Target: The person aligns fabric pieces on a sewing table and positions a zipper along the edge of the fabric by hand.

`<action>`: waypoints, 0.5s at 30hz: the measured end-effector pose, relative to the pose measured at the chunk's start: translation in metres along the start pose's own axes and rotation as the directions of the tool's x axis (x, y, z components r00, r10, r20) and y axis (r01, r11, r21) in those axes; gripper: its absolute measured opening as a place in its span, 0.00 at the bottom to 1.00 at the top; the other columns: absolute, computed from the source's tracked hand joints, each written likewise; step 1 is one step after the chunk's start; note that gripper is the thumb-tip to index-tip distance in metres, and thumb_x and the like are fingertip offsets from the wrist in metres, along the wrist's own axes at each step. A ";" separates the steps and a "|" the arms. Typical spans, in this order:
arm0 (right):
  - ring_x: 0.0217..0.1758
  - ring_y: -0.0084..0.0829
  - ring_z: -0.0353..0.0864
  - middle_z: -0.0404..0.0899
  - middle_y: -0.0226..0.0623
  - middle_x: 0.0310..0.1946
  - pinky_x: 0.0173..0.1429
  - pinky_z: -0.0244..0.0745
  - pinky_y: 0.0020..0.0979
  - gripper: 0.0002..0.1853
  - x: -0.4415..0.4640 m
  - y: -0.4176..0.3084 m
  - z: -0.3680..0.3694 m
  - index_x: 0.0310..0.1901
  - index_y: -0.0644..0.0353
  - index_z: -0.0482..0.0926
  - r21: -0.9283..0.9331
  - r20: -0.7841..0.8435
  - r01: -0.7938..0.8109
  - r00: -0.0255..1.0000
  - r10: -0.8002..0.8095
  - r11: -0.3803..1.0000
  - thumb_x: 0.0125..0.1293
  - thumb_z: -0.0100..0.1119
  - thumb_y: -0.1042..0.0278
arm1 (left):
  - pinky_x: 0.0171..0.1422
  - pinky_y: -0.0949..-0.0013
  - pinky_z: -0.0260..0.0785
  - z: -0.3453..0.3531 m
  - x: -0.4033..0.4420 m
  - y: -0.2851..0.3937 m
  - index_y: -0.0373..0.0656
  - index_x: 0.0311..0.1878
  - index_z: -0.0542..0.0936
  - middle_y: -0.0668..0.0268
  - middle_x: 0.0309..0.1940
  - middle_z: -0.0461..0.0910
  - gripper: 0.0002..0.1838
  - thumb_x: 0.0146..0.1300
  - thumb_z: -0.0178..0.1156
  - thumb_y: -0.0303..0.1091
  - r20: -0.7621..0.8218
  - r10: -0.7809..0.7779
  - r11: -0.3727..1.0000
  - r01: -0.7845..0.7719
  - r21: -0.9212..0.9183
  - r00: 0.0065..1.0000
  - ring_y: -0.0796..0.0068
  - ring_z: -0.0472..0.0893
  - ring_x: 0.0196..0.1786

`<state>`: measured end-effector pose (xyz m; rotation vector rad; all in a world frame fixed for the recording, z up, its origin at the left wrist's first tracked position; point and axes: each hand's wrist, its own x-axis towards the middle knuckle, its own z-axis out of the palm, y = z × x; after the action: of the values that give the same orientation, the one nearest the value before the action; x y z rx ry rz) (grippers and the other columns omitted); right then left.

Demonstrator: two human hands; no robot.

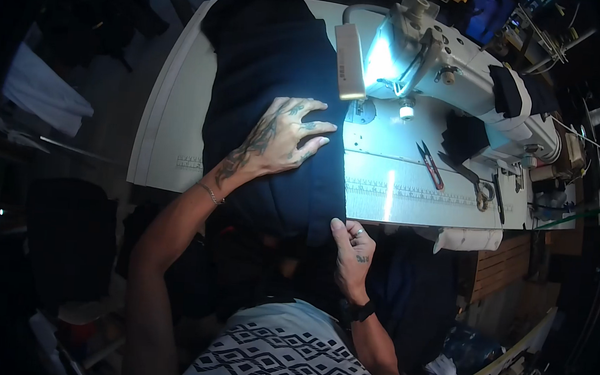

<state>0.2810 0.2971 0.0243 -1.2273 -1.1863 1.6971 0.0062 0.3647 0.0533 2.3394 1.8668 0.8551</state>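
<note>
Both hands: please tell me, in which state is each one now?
Left hand: open, spread on the dark cloth.
Right hand: closed, pinching the dark cloth's edge near the table's front.

Left arm: upper portion enters at bottom left, bent at the elbow; left forearm runs obliquely forward and to the right. Left wrist roughly in line with the forearm. Left hand palm down, tattooed back uppermost, tattooing continuing onto the forearm; fingers parted and directed rightward, thumb nearest the body. Right arm: right forearm enters at lower right, angled forward and inward to the right wrist. Right hand nearer the torso than the left; thumb extended forward, fingers curled in, pinch grip; small tattoo visible.
</note>
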 end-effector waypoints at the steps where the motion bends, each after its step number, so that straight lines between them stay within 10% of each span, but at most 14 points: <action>1: 0.31 0.07 0.65 0.76 0.15 0.29 0.35 0.57 0.18 0.10 -0.002 -0.002 0.002 0.44 0.64 0.87 0.004 -0.013 -0.005 1.000 0.005 1.000 0.81 0.71 0.66 | 0.83 0.51 0.65 -0.002 0.001 0.001 0.57 0.63 0.92 0.59 0.71 0.83 0.17 0.75 0.71 0.44 0.008 -0.007 1.000 0.007 -0.009 1.000 0.55 0.77 0.76; 7: 0.45 0.16 0.88 0.93 0.35 0.46 0.53 0.80 0.19 0.12 -0.010 -0.007 0.002 0.57 0.71 0.85 0.151 0.082 -0.089 0.994 0.077 0.985 0.80 0.71 0.71 | 0.84 0.50 0.64 0.000 0.002 -0.004 0.55 0.63 0.92 0.58 0.72 0.83 0.17 0.75 0.69 0.45 0.020 0.016 1.000 -0.016 0.012 1.000 0.54 0.77 0.77; 15: 0.42 0.11 0.84 0.92 0.31 0.42 0.48 0.77 0.16 0.11 -0.005 0.004 -0.004 0.54 0.70 0.87 0.192 0.077 -0.079 0.995 0.065 0.978 0.81 0.70 0.70 | 0.84 0.49 0.63 0.002 0.003 -0.008 0.56 0.64 0.92 0.59 0.74 0.83 0.18 0.76 0.69 0.45 0.041 0.023 0.999 -0.025 0.048 0.999 0.55 0.77 0.78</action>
<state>0.2861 0.2921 0.0219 -1.1102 -0.9987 1.8753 0.0005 0.3698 0.0504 2.3930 1.8684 0.7671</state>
